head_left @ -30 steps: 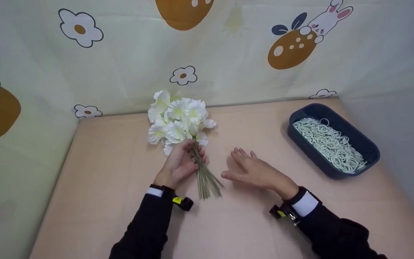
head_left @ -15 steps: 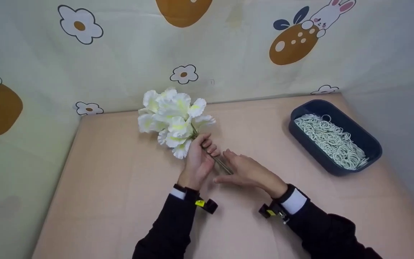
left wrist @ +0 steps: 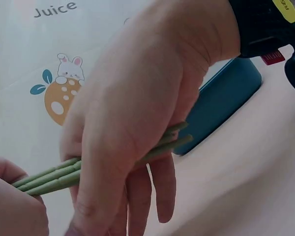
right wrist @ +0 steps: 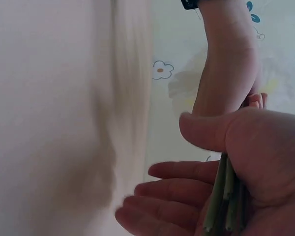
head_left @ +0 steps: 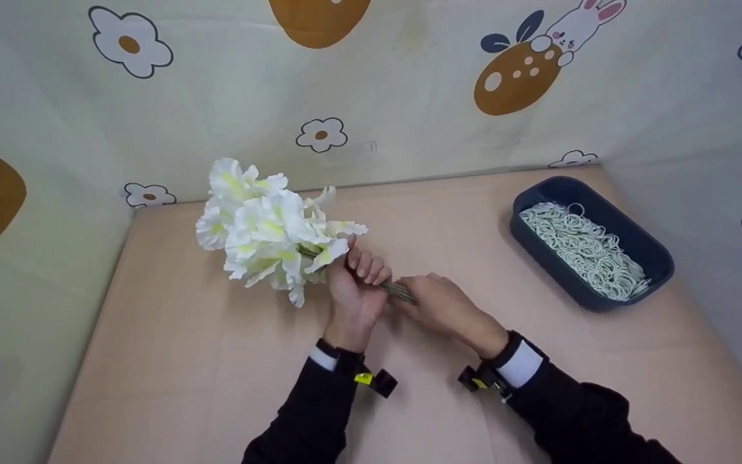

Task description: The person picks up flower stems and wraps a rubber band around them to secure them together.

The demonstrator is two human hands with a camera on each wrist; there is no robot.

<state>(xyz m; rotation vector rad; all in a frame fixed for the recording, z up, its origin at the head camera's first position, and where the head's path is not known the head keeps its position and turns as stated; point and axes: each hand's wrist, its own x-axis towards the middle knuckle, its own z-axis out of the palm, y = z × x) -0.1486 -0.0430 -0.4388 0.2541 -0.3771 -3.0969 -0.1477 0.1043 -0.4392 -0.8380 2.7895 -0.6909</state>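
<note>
A bunch of white artificial flowers (head_left: 271, 235), tinged yellow, is tilted with its heads to the left. My left hand (head_left: 353, 293) grips the gathered stems just below the blossoms, fingers curled round them. Beyond its fist the green stem ends (head_left: 401, 293) stick out to the right. There my right hand (head_left: 445, 308) touches them. In the right wrist view the stems (right wrist: 217, 201) lie along the right palm, the fingers (right wrist: 179, 191) stretched out fairly straight and the thumb apart from them. The left wrist view shows the stems (left wrist: 51, 178) running between both hands.
A dark blue plastic tub (head_left: 659, 261) holding a heap of pale green rubber bands (head_left: 583, 251) stands at the back right of the table (head_left: 216, 386). A printed cloth wall (head_left: 409, 116) rises behind the table's far edge.
The left hand has lifted and tilted the flowers, swinging the heads left and the stem ends right. The right hand has moved left and now meets the stem ends.
</note>
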